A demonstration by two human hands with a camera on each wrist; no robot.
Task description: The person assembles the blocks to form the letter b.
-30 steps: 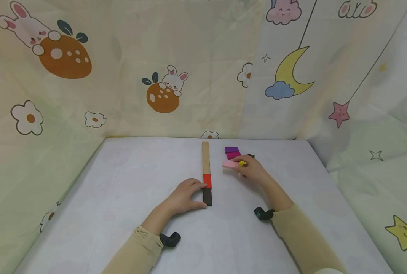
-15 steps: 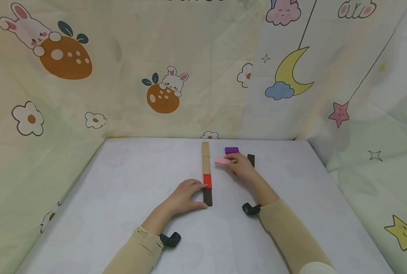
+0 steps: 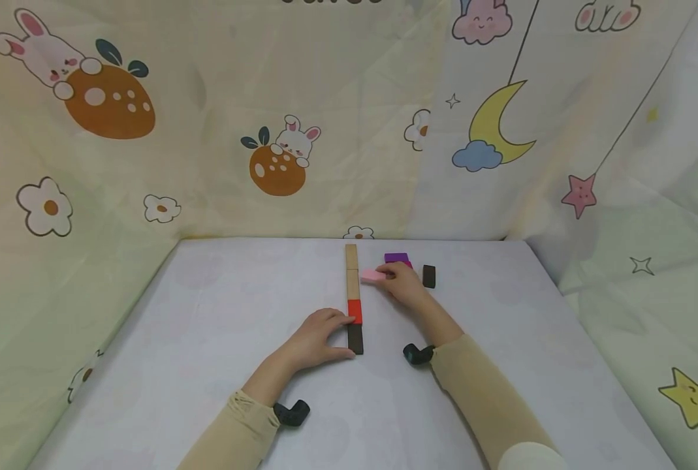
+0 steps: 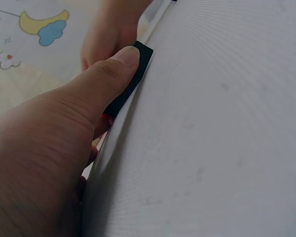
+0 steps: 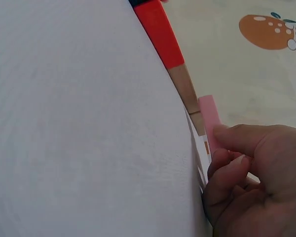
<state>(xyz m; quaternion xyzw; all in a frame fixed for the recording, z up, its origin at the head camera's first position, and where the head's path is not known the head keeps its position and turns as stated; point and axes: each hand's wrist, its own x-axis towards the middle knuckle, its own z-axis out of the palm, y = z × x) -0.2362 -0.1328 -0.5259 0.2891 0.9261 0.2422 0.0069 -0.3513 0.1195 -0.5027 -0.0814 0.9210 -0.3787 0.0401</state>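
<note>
A pale cartoon-printed curtain [image 3: 207, 117] with rabbits, a moon and stars closes the space behind and on both sides of the white cloth-covered desk [image 3: 219, 339]. On the desk lies a long straight row of flat wooden blocks [image 3: 353, 297], which serves here as the landmark: two plain tan blocks at its far end, then a red block [image 3: 355, 311], then a black block [image 3: 355, 339] at the near end.

The left hand [image 3: 316, 339] rests on the desk just left of the row, with its thumb pressed against the black block and its fingertips touching the red one; the fingers are relaxed and do not close around anything. The right hand [image 3: 403, 285] is right of the row and pinches a small pink rectangular block [image 3: 373, 276], which it holds just beside the tan blocks, tilted and off the desk at one end.

Further right of the row are a purple flat block [image 3: 396, 258] and, well apart, a small dark block [image 3: 428, 276].
</note>
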